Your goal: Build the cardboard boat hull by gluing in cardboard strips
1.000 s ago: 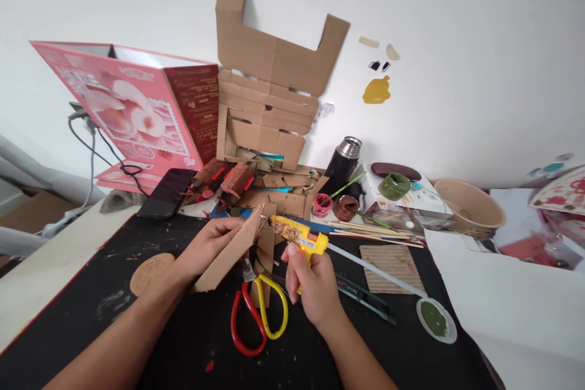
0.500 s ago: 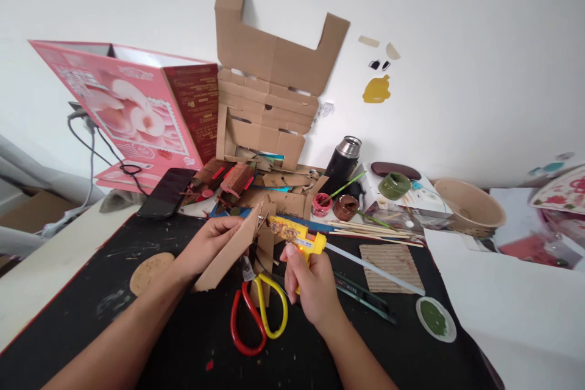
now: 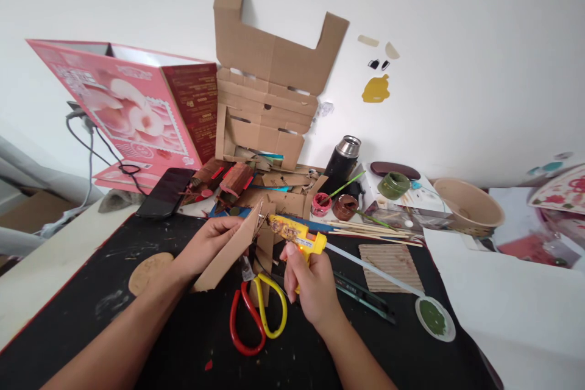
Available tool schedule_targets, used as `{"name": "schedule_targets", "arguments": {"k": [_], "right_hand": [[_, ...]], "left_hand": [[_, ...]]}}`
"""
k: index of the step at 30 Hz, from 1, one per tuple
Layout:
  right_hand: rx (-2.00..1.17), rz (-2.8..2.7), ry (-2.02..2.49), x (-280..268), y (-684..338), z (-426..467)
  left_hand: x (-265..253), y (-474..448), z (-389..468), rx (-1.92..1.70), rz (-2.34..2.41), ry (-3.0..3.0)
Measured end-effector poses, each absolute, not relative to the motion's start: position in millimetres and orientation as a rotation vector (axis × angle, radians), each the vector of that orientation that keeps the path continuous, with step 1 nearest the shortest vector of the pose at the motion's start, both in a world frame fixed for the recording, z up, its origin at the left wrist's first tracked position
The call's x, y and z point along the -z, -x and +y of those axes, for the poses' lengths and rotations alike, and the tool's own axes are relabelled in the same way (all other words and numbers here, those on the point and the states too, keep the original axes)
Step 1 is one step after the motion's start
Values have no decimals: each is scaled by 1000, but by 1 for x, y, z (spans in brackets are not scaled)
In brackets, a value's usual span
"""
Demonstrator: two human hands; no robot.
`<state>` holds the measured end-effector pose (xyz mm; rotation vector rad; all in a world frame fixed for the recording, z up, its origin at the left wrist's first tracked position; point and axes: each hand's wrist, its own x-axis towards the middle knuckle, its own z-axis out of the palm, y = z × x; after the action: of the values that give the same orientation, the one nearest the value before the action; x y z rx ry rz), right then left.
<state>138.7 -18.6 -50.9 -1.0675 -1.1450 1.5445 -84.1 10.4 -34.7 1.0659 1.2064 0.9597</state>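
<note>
Barely a shift since a second ago: both hands stay almost put. Left hand [image 3: 211,245], fingers closed, pinches a flat brown cardboard strip [image 3: 228,260], tilted, just beyond the metal scissors with red and yellow handles [image 3: 260,314], to their left. Right hand [image 3: 311,285], wrapped around a yellow plastic glue gun [image 3: 292,233], sits right of those scissors, nozzle at the strip's upper end; contact, can't tell!

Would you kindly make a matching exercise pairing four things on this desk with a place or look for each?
Things:
1. Glue gun
2. Phone
3. Cardboard strip
4. Scissors

Descriptions:
A. Held in the left hand
B. Red-and-yellow-handled
C. Lying beside the pink box
D. Gripped by the right hand

Pairs: 1-D, 2-C, 3-A, 4-B
</note>
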Motion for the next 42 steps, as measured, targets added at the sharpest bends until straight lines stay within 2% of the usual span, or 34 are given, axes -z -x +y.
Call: {"name": "schedule_targets", "arguments": {"k": [42], "right_hand": [[-1523,-1171,1083,51,-139,-17]], "left_hand": [[33,83,10,-954,1207,-1075]]}}
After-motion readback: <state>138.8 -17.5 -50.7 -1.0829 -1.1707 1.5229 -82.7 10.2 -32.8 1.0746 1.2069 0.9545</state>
